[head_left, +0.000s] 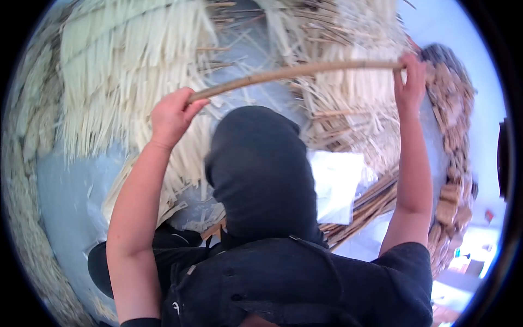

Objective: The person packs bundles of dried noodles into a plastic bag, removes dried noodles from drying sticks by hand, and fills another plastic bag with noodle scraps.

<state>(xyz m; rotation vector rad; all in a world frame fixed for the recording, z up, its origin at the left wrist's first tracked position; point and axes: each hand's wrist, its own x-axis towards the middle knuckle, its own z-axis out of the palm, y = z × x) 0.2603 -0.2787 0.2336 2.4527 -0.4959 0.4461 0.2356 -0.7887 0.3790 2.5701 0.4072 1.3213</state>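
Note:
A long thin brown stick [294, 72], slightly bowed, spans the upper middle of the view, raised over the person's dark-clothed knee. My left hand [173, 113] is closed round its left end, with the thumb along the stick. At the right end my right hand [411, 84] grips it between thumb and fingers. Behind the stick, pale flat strips [120, 71] hang or lie in rows at the left, and more pale strips [365, 92] lie at the right among thin sticks.
A bundle of brown sticks [365, 207] lies at lower right, beside a white plastic sheet [335, 180]. Stacked brown bundles [449, 109] line the right side. Pale bundled material [32, 125] runs along the left edge. Grey floor [65, 191] shows at left.

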